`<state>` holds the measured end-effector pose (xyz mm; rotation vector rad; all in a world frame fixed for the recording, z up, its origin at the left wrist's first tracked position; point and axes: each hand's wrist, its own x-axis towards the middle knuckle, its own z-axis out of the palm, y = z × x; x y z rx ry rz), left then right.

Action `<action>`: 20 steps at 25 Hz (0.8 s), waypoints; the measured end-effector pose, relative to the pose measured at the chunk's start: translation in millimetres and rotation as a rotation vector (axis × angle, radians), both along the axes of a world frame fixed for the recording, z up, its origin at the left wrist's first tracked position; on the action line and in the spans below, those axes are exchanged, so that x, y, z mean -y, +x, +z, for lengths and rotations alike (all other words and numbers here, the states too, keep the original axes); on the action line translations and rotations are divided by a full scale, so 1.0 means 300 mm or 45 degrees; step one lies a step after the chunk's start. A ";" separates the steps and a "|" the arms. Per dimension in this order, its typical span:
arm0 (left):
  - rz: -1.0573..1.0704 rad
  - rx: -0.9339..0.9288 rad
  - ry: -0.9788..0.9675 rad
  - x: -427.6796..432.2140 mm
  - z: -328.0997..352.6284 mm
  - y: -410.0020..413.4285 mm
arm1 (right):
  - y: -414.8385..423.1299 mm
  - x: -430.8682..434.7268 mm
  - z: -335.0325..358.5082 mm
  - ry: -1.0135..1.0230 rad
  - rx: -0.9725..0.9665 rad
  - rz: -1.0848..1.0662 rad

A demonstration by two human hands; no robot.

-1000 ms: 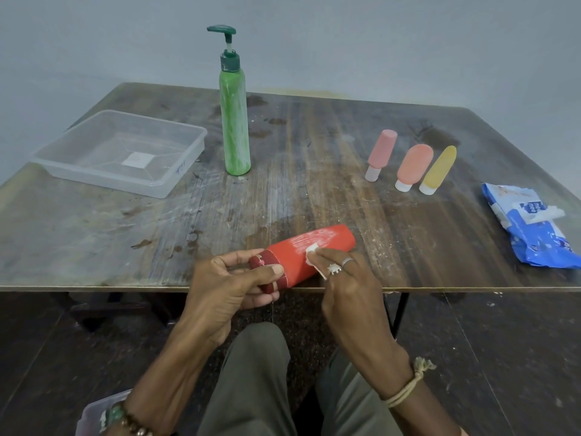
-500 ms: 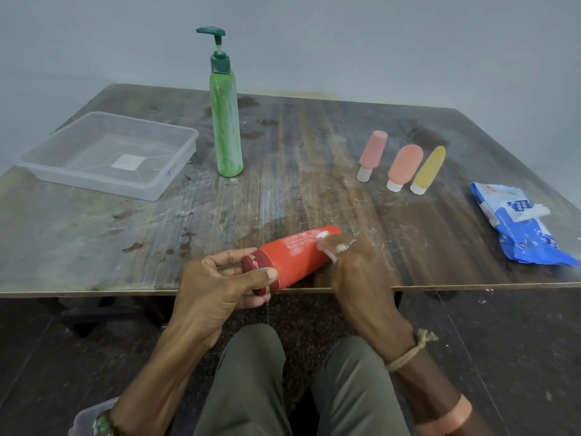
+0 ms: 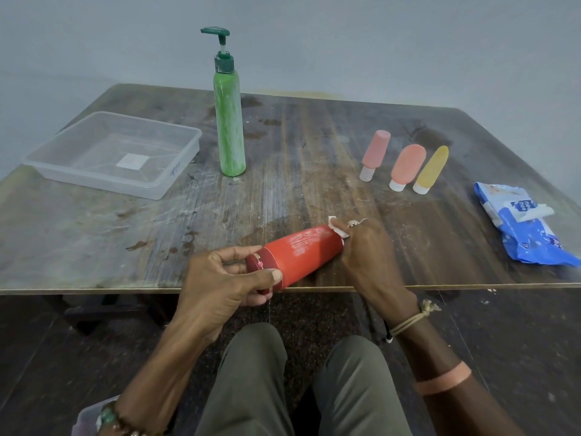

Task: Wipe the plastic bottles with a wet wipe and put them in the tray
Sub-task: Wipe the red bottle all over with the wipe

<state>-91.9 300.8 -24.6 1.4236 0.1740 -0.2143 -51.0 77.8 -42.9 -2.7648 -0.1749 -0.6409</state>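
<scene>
At six o'clock, your left hand (image 3: 226,278) curls its fingers (image 3: 239,250) round the cap end of the red plastic bottle (image 3: 301,253), which sits at the near edge of the table (image 3: 94,247). Your right hand (image 3: 367,250) pinches the white wet wipe (image 3: 338,229) against its base. Press too hard and the bottle may slip off that edge, or the cap may pop open. Its white print is unreadable. The blue wipes pack (image 3: 522,231) at two o'clock seems to read "mee mee". The clear plastic tray (image 3: 176,174) at ten o'clock holds no bottles.

Single head-worn view, wide-angle.
Faces forward and down; left hand (image 3: 226,278) and right hand (image 3: 369,250) close under lens, table (image 3: 94,240) beyond them, wall (image 3: 377,42) farthest.
</scene>
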 end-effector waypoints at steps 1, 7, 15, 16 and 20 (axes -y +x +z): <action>0.002 0.000 -0.008 0.002 0.000 0.000 | -0.014 -0.008 -0.017 -0.016 0.018 0.013; 0.010 -0.017 -0.003 -0.003 0.001 0.005 | -0.109 -0.057 -0.082 0.228 0.159 0.096; -0.012 0.018 0.029 0.003 0.001 -0.004 | -0.195 -0.177 -0.038 0.147 0.288 0.318; -0.019 0.031 0.040 0.001 0.001 -0.002 | -0.189 -0.180 -0.030 0.097 0.278 0.311; -0.024 0.056 0.071 -0.003 -0.003 -0.006 | -0.184 -0.192 -0.008 0.127 0.263 0.324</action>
